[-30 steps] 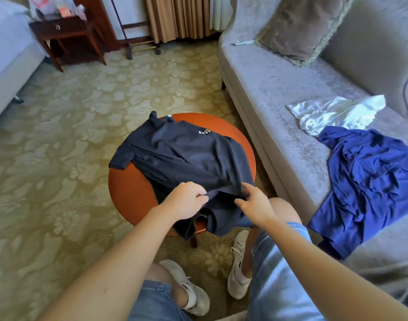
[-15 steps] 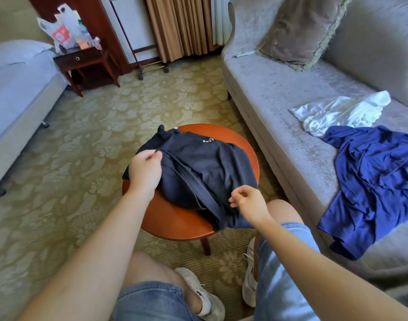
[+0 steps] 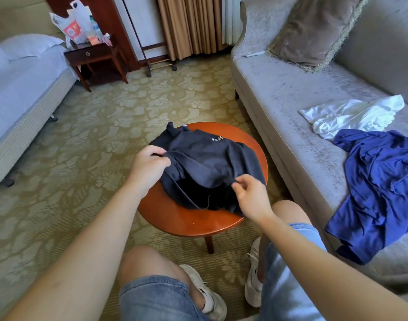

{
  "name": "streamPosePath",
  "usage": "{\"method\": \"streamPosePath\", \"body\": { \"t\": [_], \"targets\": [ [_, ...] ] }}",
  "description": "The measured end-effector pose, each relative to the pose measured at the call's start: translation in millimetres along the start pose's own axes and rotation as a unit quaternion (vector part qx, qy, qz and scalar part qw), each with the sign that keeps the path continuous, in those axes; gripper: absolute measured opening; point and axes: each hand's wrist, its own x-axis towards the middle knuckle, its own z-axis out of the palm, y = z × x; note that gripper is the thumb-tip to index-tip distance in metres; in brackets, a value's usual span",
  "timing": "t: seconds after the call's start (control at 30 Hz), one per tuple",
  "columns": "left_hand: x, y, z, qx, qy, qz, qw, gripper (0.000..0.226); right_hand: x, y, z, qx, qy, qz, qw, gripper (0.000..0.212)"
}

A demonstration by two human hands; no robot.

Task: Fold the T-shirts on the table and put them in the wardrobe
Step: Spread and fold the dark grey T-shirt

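A dark navy T-shirt [image 3: 210, 163] lies bunched on the small round wooden table [image 3: 186, 218], its collar at the far edge. My left hand [image 3: 147, 165] grips a fold of the shirt at its left side. At the shirt's near right edge, my right hand [image 3: 251, 195] pinches the hem between thumb and fingers. A blue T-shirt [image 3: 381, 188] sprawls over the sofa seat on the right, with a white garment [image 3: 353, 114] just beyond it. No wardrobe is in view.
The grey sofa [image 3: 288, 105] runs along the right with a brown cushion [image 3: 312, 28]. A bed [image 3: 19, 93] stands at left, and a dark nightstand [image 3: 96, 59] with bags sits behind it. Patterned carpet [image 3: 87, 144] surrounds the table. My knees are just under the table's near edge.
My left hand has carried the shirt's lower edge up from the near side to the left side, folding the fabric over. My right hand has stayed at the near right hem.
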Motion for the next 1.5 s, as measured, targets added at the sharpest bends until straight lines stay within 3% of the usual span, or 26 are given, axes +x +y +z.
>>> {"method": "streamPosePath", "body": {
  "t": [0.1, 0.2, 0.3, 0.4, 0.63, 0.7, 0.8, 0.9, 1.0, 1.1, 1.23, 1.33, 1.43, 1.5],
  "targets": [
    [-8.9, 4.0, 3.5, 0.097, -0.154, 0.024, 0.983, 0.045, 15.9, -29.1, -12.5, 0.044, -0.007, -0.023, 0.999, 0.006],
    [-21.7, 15.0, 17.3, 0.125, -0.278, 0.058, 0.951, 0.069, 23.3, -57.0, -19.3, 0.042, -0.089, -0.075, 0.992, 0.012],
    [-26.6, 24.4, 33.8, 0.116, -0.331, 0.090, 0.932, 0.053, 22.7, -76.4, -19.2, 0.041, -0.150, -0.111, 0.981, 0.017],
    [-26.1, 27.1, 39.8, 0.089, -0.297, 0.098, 0.946, 0.013, 20.5, -77.0, -16.6, 0.047, -0.142, -0.109, 0.983, 0.013],
    [-18.7, 23.6, 37.5, -0.065, -0.251, 0.016, 0.966, 0.019, 1.9, -44.0, -5.6, 0.033, -0.130, -0.059, 0.989, 0.011],
    [-15.4, 24.0, 39.3, -0.081, -0.228, 0.009, 0.970, 0.018, -8.6, -40.0, 1.0, 0.025, -0.118, -0.061, 0.991, 0.022],
    [-13.8, 27.4, 42.4, -0.090, -0.210, 0.003, 0.974, 0.015, -19.7, -33.0, 12.1, -0.099, -0.093, -0.061, 0.989, 0.036],
    [-12.7, 29.2, 43.1, -0.093, -0.198, 0.007, 0.976, 0.016, -17.9, -19.9, 11.0, -0.134, -0.046, -0.048, 0.989, 0.027],
    [-2.3, 19.7, 34.5, -0.027, -0.155, 0.033, 0.987, 0.038, -7.6, -17.5, -8.1, -0.064, 0.015, -0.021, 0.998, 0.006],
    [8.4, 4.3, 21.5, 0.159, -0.109, 0.057, 0.980, 0.067, 10.2, -23.1, -31.3, -0.006, 0.088, 0.011, 0.996, 0.012],
    [-0.2, 8.9, 19.2, 0.214, -0.126, 0.094, 0.964, 0.061, 32.2, -28.1, -50.3, -0.002, 0.083, 0.044, 0.996, 0.014],
    [-15.5, 24.3, 28.4, 0.175, -0.215, 0.139, 0.951, 0.058, 38.6, -34.0, -52.0, -0.006, 0.010, 0.054, 0.998, 0.015],
    [-25.6, 33.2, 51.3, 0.179, -0.267, 0.175, 0.931, 0.059, 36.5, -48.3, -44.9, -0.006, -0.042, 0.024, 0.999, 0.013],
    [-32.1, 35.1, 66.6, 0.188, -0.285, 0.183, 0.922, 0.044, 33.0, -58.6, -40.7, -0.004, -0.058, -0.010, 0.998, 0.012]
  ]
}}
